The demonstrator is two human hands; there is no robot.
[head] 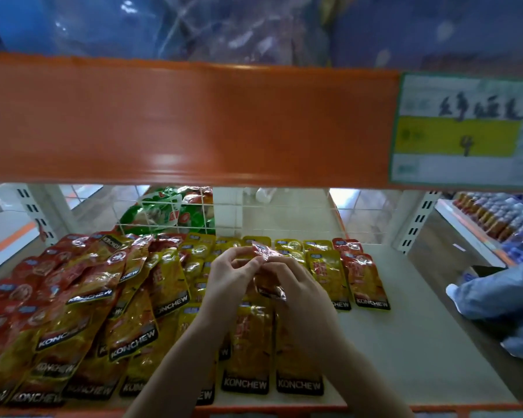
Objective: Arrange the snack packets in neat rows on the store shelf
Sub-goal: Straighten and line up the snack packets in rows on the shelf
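Above shelf [405, 342], fingers [239, 260] pinch packet [264, 251].

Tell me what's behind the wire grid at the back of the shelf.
Behind the wire grid, green and red bags lean against it. Their lower parts are hidden by the snack packets in front.

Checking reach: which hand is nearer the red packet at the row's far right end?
Right. The right hand is nearer the red packet; the left hand sits farther left.

Two hands [233, 279], one price tag [465, 131], and too many overlapping snack packets [133, 336] to count.
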